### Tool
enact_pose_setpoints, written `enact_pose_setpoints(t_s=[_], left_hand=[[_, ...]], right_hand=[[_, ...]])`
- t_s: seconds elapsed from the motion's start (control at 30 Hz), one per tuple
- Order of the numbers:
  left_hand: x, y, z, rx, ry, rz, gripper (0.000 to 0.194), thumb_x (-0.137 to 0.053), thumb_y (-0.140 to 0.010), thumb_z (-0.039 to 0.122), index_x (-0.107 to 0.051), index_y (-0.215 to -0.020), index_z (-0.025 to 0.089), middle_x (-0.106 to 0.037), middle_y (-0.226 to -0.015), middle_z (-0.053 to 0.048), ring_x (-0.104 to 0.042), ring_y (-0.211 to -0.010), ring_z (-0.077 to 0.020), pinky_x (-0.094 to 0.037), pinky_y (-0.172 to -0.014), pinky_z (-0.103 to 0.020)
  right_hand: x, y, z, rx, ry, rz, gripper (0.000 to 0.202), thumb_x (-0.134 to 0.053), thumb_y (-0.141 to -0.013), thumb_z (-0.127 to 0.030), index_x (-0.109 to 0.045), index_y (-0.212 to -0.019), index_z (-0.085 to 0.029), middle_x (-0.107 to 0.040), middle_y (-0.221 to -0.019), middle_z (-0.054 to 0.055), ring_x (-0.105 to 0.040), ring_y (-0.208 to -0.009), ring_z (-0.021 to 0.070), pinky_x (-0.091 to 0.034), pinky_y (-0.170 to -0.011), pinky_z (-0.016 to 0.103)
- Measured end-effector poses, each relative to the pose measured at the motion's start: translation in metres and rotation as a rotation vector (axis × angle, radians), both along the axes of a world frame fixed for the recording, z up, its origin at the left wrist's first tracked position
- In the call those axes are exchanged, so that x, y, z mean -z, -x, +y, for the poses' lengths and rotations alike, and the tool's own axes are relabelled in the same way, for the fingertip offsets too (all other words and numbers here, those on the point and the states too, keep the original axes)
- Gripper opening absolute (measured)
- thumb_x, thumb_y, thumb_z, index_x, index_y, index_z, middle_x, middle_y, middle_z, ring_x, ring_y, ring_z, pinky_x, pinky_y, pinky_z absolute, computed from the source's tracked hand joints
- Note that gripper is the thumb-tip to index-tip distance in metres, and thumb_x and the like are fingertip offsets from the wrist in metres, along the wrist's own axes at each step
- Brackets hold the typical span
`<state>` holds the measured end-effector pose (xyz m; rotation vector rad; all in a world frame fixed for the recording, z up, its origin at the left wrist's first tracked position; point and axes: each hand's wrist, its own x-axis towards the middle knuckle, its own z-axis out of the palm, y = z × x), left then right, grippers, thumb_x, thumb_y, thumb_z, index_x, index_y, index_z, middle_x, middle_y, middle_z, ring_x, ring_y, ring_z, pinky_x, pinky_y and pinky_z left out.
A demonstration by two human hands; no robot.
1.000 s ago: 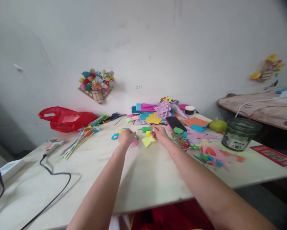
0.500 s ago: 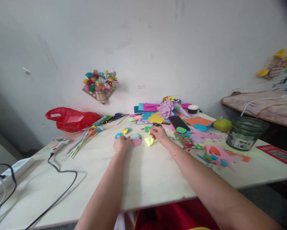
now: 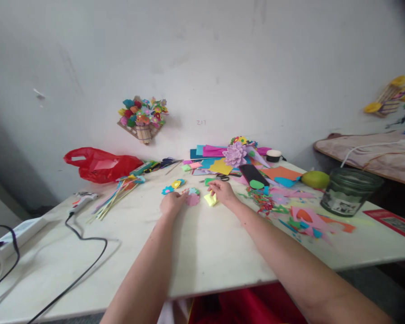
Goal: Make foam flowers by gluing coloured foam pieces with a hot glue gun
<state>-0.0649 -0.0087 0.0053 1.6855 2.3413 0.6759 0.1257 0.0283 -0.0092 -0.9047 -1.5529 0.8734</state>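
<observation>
My left hand rests on the table with its thumb and fingers closed at the left edge of a pink scalloped flower cutout. Just behind that hand lie a blue flower cutout and a yellow-and-blue flower. My right hand is closed in a pinch, its fingertips over a small bright yellow piece on the table. Whatever sits between those fingertips is too small to make out. Beyond them are a green piece and scissors, partly hidden by the hand.
To the right are coloured scraps, a green glass jar and a yellow-green fruit. Foam sheets are piled at the back. A red bag, thin sticks and a corded glue gun are on the left.
My left fingertips have moved slightly right, onto the pink flower cutout. The right fingers have shifted a little left, and the yellow piece by them looks smaller and flatter.
</observation>
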Motion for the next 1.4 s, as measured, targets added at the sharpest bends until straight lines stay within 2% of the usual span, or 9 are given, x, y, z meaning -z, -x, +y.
enact_pose_setpoints(t_s=[0.1, 0.33, 0.5, 0.67, 0.83, 0.93, 1.1, 1.27, 1.4], left_hand=[[0.001, 0.001, 0.001, 0.011, 0.004, -0.001, 0.053, -0.038, -0.058, 0.071, -0.061, -0.065, 0.023, -0.064, -0.079, -0.007, -0.057, -0.077, -0.0245, -0.04, -0.061, -0.031], [0.002, 0.0, 0.002, 0.06, 0.013, 0.006, 0.044, -0.054, -0.05, 0.064, -0.06, -0.065, 0.024, -0.064, -0.077, -0.004, -0.057, -0.076, -0.0234, -0.04, -0.06, -0.029], [0.005, 0.001, 0.002, 0.079, -0.001, 0.018, 0.033, -0.058, -0.052, 0.056, -0.061, -0.064, 0.025, -0.064, -0.076, -0.002, -0.058, -0.075, -0.0215, -0.04, -0.059, -0.027], [0.008, 0.004, 0.006, 0.092, -0.047, -0.036, 0.032, -0.06, -0.052, 0.054, -0.06, -0.061, 0.023, -0.064, -0.07, -0.002, -0.058, -0.071, -0.0196, -0.038, -0.056, -0.025], [0.015, 0.007, 0.012, 0.19, -0.143, -0.289, 0.03, -0.06, -0.056, 0.047, -0.055, -0.058, 0.018, -0.059, -0.055, -0.002, -0.056, -0.057, -0.0148, -0.04, -0.051, -0.023], [0.02, 0.008, 0.013, 0.248, -0.192, -0.535, 0.027, -0.061, -0.057, 0.04, -0.051, -0.057, 0.016, -0.059, -0.051, -0.002, -0.056, -0.05, -0.0127, -0.042, -0.049, -0.023], [0.021, 0.007, 0.012, 0.29, -0.248, -0.745, 0.029, -0.067, -0.051, 0.037, -0.05, -0.057, 0.014, -0.057, -0.05, -0.001, -0.057, -0.05, -0.0127, -0.046, -0.051, -0.024], [0.02, 0.007, 0.013, 0.318, -0.251, -0.839, 0.039, -0.071, -0.048, 0.034, -0.055, -0.077, 0.013, -0.058, -0.052, 0.001, -0.057, -0.049, -0.0129, -0.047, -0.051, -0.026], [0.021, 0.008, 0.014, 0.349, -0.222, -0.813, 0.044, -0.071, -0.048, 0.033, -0.057, -0.085, 0.012, -0.059, -0.056, 0.0, -0.056, -0.051, -0.0114, -0.046, -0.053, -0.024]], right_hand=[[-0.002, -0.001, -0.002, 0.027, -0.009, 0.014, 0.019, -0.045, -0.072, -0.029, -0.056, -0.079, -0.016, -0.057, -0.06, 0.001, -0.049, -0.042, 0.0093, -0.035, -0.037, 0.02], [-0.004, -0.003, -0.005, 0.086, -0.077, -0.025, 0.028, -0.053, -0.068, -0.042, -0.049, -0.055, -0.017, -0.052, -0.047, -0.001, -0.044, -0.036, 0.0078, -0.035, -0.037, 0.02], [0.0, -0.003, -0.001, 0.104, -0.05, -0.02, 0.018, -0.06, -0.061, -0.034, -0.052, -0.059, -0.017, -0.053, -0.048, -0.002, -0.047, -0.041, 0.0093, -0.038, -0.04, 0.02], [-0.001, -0.003, 0.0, 0.107, -0.067, -0.011, 0.016, -0.049, -0.069, -0.03, -0.057, -0.073, -0.016, -0.057, -0.056, 0.0, -0.049, -0.043, 0.0091, -0.04, -0.045, 0.021], [-0.004, -0.005, -0.003, 0.151, -0.088, -0.038, 0.021, -0.043, -0.074, -0.033, -0.055, -0.071, -0.017, -0.052, -0.049, -0.002, -0.041, -0.036, 0.0077, -0.035, -0.04, 0.02], [-0.002, -0.006, -0.003, 0.142, -0.09, -0.044, 0.017, -0.048, -0.07, -0.032, -0.055, -0.067, -0.017, -0.052, -0.048, -0.002, -0.043, -0.038, 0.008, -0.036, -0.041, 0.02], [0.004, -0.004, 0.004, 0.132, -0.078, -0.03, 0.008, -0.055, -0.061, -0.023, -0.058, -0.066, -0.017, -0.056, -0.054, -0.002, -0.05, -0.046, 0.0099, -0.04, -0.047, 0.021], [0.003, -0.002, 0.001, 0.096, -0.071, -0.005, 0.014, -0.054, -0.065, -0.03, -0.058, -0.065, -0.017, -0.057, -0.054, 0.0, -0.049, -0.043, 0.0096, -0.039, -0.045, 0.022], [0.0, -0.003, -0.005, 0.121, -0.07, -0.074, 0.034, -0.044, -0.074, -0.044, -0.052, -0.054, -0.018, -0.05, -0.044, -0.001, -0.041, -0.034, 0.008, -0.033, -0.038, 0.021]])
